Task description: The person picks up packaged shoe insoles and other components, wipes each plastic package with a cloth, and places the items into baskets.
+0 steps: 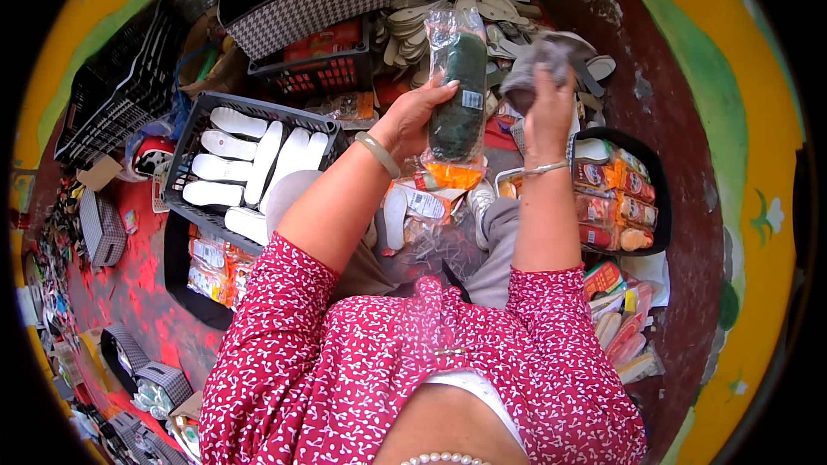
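Observation:
My left hand (pixel 415 120) grips the edge of a clear plastic packet (pixel 459 90), held upright in front of me. Inside it is a dark green insole-shaped item; the packet has a small white label and an orange lower end. To its right, my raised right hand (pixel 548 116) is closed on a crumpled grey cloth (pixel 527 76), apart from the packet. Below, between my knees, lie a loose pale insole (pixel 395 217) and a packaged insole (pixel 426 204) among clear wrappers.
At left, a black crate (pixel 289 112) holds white insoles (pixel 220 169). A black fabric bin (pixel 659 176) at right contains orange-ended packets. Loose insoles (pixel 413 30) are heaped beyond my hands. A houndstooth bin (pixel 319 4) sits on another crate (pixel 314 73) at far left.

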Available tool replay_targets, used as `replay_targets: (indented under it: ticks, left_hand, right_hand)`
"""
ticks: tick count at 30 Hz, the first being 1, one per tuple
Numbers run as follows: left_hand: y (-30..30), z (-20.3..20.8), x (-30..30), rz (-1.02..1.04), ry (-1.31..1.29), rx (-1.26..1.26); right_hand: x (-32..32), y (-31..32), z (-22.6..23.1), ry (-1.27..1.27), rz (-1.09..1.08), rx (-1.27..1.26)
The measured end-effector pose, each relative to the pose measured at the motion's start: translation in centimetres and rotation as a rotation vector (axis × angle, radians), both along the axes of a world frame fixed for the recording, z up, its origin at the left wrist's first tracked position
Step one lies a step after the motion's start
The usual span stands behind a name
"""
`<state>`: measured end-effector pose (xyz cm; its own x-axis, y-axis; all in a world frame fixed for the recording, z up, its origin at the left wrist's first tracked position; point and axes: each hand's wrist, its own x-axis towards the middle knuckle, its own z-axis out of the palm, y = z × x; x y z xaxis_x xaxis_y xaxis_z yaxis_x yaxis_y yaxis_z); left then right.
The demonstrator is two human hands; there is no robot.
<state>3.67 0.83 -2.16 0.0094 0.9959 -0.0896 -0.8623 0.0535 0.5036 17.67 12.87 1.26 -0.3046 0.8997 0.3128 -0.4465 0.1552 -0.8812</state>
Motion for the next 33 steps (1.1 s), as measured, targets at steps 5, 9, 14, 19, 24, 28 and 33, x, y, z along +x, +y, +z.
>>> replay_targets:
  ticks: [5,9,14,19,24,28,33]
  left_hand:
    - [0.5,-0.3,0.2,0.166,-0.02,-0.044]
    - [0.7,-0.9,-1.2,0.286,-0.144,-0.035]
    - [0.8,-1.7,-3.8,0.464,-0.015,-0.124]
    - [0.6,-0.6,-5.8,0.519,-0.207,-0.04]
    - [-0.1,0.5,-6.4,0.563,-0.315,0.038]
    - [-0.8,1.5,-7.1,0.606,-0.246,0.148]
    - [-1.3,2.5,-6.4,0.657,-0.024,0.303]
  right_hand:
    - [-2.8,-3.0,-3.5,-0.532,0.086,0.685]
    - [-3.4,-4.6,-3.0,-0.485,0.245,0.639]
    - [-2.4,-6.3,-1.5,-0.597,0.401,0.761]
    - [-2.0,-8.0,-1.6,-0.662,0.353,0.977]
    - [-1.6,-8.0,-2.4,-0.784,0.338,1.088]
    - [-0.6,-4.2,-3.5,-0.773,0.455,0.258]
    - [2.2,-0.9,0.2,0.013,0.464,-0.493]
